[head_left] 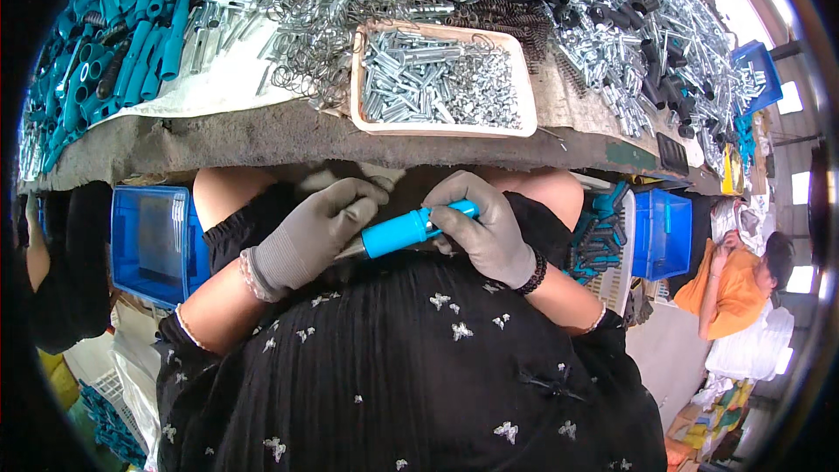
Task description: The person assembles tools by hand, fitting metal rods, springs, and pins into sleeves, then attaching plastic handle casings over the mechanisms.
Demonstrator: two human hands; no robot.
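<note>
A bright blue plastic tube (393,234) with a narrower stepped end lies slanted across my lap, in front of my black dress. My left hand (306,236), in a grey glove, curls its fingers around the tube's lower left end, where a bit of grey metal shows. My right hand (485,234), gloved too, pinches the narrower end between thumb and fingers. A small dark or metal bit shows near the right thumb, too small to name. The fingers hide part of both ends.
A white tray (357,109) of small metal pins and tubes stands at the table's near edge. Behind it lie heaped wire rings (319,52), springs (502,17) and teal handles (140,61). Blue bins (149,284) (662,236) flank my knees. A person in orange (730,297) sits at right.
</note>
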